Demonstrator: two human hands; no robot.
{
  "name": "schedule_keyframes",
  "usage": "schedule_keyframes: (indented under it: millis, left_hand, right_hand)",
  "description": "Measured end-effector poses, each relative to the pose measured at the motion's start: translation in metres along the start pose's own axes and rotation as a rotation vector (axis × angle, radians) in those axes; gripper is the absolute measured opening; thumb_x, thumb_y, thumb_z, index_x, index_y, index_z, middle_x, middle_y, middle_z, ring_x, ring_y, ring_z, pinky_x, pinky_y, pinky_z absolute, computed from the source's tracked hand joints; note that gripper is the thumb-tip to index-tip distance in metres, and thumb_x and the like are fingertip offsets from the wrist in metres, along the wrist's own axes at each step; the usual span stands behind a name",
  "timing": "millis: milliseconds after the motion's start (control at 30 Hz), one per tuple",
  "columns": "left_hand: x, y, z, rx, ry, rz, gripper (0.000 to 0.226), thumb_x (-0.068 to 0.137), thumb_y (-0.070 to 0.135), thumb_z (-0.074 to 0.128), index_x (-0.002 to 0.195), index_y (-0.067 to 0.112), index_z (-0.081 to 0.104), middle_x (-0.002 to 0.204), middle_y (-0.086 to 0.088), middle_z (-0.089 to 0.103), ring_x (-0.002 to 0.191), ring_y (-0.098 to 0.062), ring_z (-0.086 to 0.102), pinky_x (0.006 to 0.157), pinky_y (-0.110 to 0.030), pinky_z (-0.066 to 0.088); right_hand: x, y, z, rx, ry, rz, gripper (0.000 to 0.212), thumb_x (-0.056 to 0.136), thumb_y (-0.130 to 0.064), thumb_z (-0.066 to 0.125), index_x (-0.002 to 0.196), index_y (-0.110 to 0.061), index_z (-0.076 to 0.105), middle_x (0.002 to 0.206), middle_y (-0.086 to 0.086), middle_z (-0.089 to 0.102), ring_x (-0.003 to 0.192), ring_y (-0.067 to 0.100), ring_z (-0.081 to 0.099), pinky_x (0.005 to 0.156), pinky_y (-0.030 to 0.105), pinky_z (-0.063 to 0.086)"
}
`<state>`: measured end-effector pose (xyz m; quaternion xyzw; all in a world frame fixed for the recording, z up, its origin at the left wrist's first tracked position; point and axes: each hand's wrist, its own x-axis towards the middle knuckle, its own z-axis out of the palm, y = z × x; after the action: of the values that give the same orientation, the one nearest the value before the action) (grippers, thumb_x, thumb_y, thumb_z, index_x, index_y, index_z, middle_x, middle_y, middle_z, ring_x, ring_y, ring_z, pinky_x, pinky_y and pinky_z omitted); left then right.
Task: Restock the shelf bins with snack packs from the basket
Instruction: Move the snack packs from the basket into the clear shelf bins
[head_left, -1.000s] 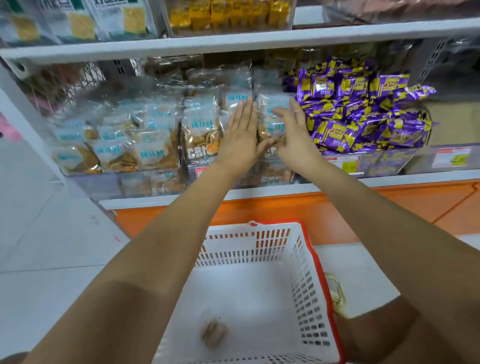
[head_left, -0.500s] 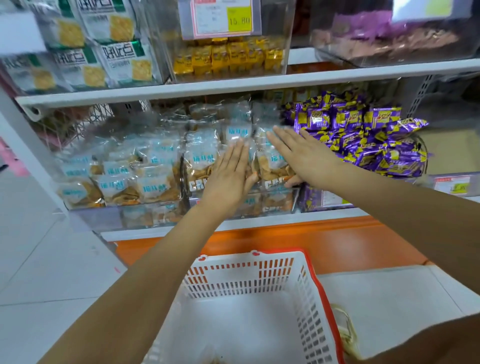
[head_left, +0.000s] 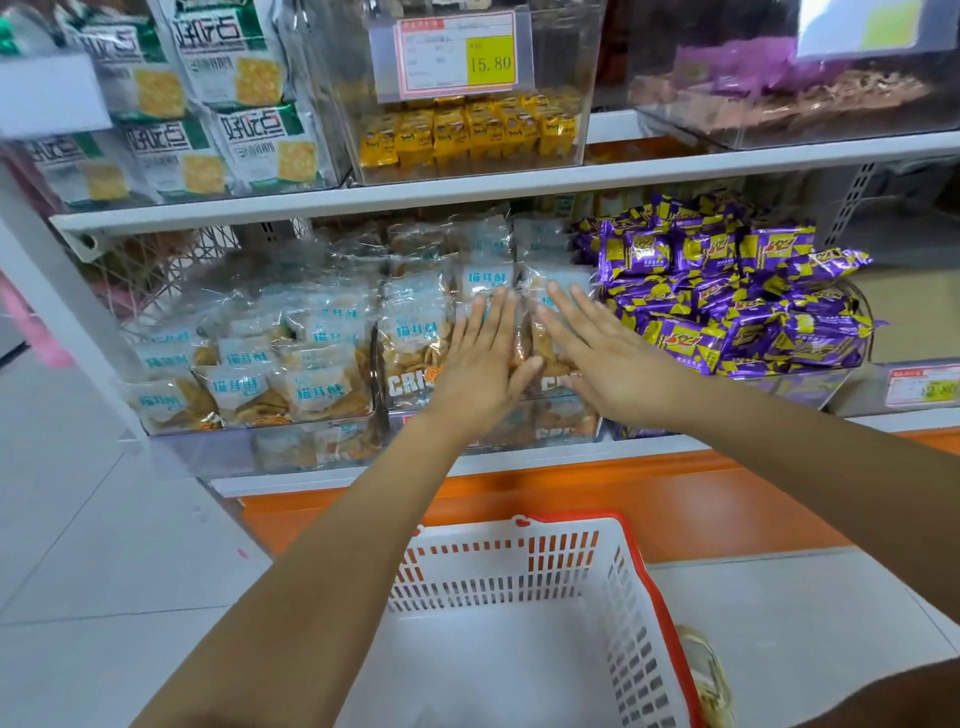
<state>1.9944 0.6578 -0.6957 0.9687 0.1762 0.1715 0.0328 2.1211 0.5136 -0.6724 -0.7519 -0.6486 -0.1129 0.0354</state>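
Clear snack packs (head_left: 415, 338) with light-blue labels and brown crisps fill a transparent bin (head_left: 405, 436) on the lower shelf. My left hand (head_left: 480, 358) lies flat against the packs in the middle stack, fingers straight. My right hand (head_left: 597, 353) presses flat on the packs just to the right, fingers spread. Neither hand grips anything. The white basket (head_left: 644, 597) with a red rim stands on the floor below my arms; the part of its bottom in view holds nothing.
Purple and yellow packs (head_left: 727, 306) are heaped in the bin to the right. More blue-label packs (head_left: 249, 379) fill the bin at left. The upper shelf (head_left: 467, 189) carries green cracker bags (head_left: 228, 104), yellow packs (head_left: 467, 132) and a price tag reading 15.80 (head_left: 457, 57).
The view has tilted up, so more of the upper shelf shows and the basket's bottom has dropped out of sight. Both hands stay flat on the packs; the right hand has spread further right.
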Motion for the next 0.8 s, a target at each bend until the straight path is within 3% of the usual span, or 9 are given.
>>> schedule_keyframes:
  millis: [100,233,400,533,700,800]
  left_hand:
    - [0.004,-0.013,-0.007,0.021,-0.030,0.080,0.065,0.102,0.042,0.026,0.151,0.015,-0.008,0.159,-0.001,-0.014,0.144,-0.014,-0.018,0.119,-0.034,-0.007]
    - [0.019,-0.029,-0.024,0.189,-0.170,0.160,0.079,0.097,0.052,0.034,0.150,0.016,-0.012,0.157,0.000,-0.019,0.144,-0.013,-0.018,0.115,-0.027,-0.013]
    - [0.015,-0.026,-0.037,0.232,-0.229,0.168,0.084,0.096,0.051,0.039,0.150,0.016,-0.015,0.156,-0.001,-0.022,0.142,-0.011,-0.021,0.111,-0.026,-0.016]
    - [-0.013,-0.013,-0.036,0.140,-0.114,0.075,0.074,0.100,0.038,0.040,0.151,0.015,-0.008,0.158,-0.002,-0.015,0.146,-0.014,-0.012,0.112,-0.024,-0.013]
    - [-0.062,-0.008,-0.024,-0.020,-0.003,-0.014,0.064,0.099,0.029,0.044,0.153,0.014,0.012,0.160,-0.001,0.000,0.147,-0.016,0.000,0.119,-0.032,0.013]
    - [-0.086,-0.006,-0.018,-0.115,0.060,-0.040,0.054,0.098,0.027,0.047,0.148,0.014,0.030,0.158,-0.002,0.018,0.144,-0.018,0.021,0.103,-0.031,0.038]
  right_hand:
    - [0.013,0.011,-0.001,-0.030,-0.023,0.003,0.086,0.097,-0.041,0.047,0.143,-0.018,-0.021,0.149,0.005,-0.031,0.139,0.021,-0.025,0.118,0.036,-0.009]
    - [0.041,0.034,-0.024,-0.056,-0.240,-0.017,0.117,0.077,-0.068,0.057,0.147,-0.021,-0.024,0.154,0.008,-0.029,0.144,0.021,-0.022,0.119,0.036,-0.010]
    - [0.048,0.031,-0.020,-0.185,-0.281,-0.014,0.127,0.070,-0.070,0.063,0.147,-0.022,-0.026,0.153,0.012,-0.031,0.143,0.026,-0.023,0.118,0.043,-0.010]
    - [0.038,0.027,-0.017,-0.197,-0.223,0.007,0.121,0.073,-0.073,0.054,0.146,-0.022,-0.028,0.152,0.013,-0.033,0.143,0.028,-0.025,0.117,0.045,-0.012]
    - [0.017,0.021,-0.016,-0.104,-0.020,-0.021,0.107,0.074,-0.080,0.029,0.150,-0.022,-0.020,0.155,0.008,-0.027,0.143,0.025,-0.025,0.117,0.041,-0.015]
    - [0.005,0.010,-0.013,-0.061,0.141,-0.030,0.090,0.085,-0.067,0.031,0.154,-0.017,0.003,0.160,0.011,-0.006,0.147,0.025,-0.008,0.119,0.037,-0.004]
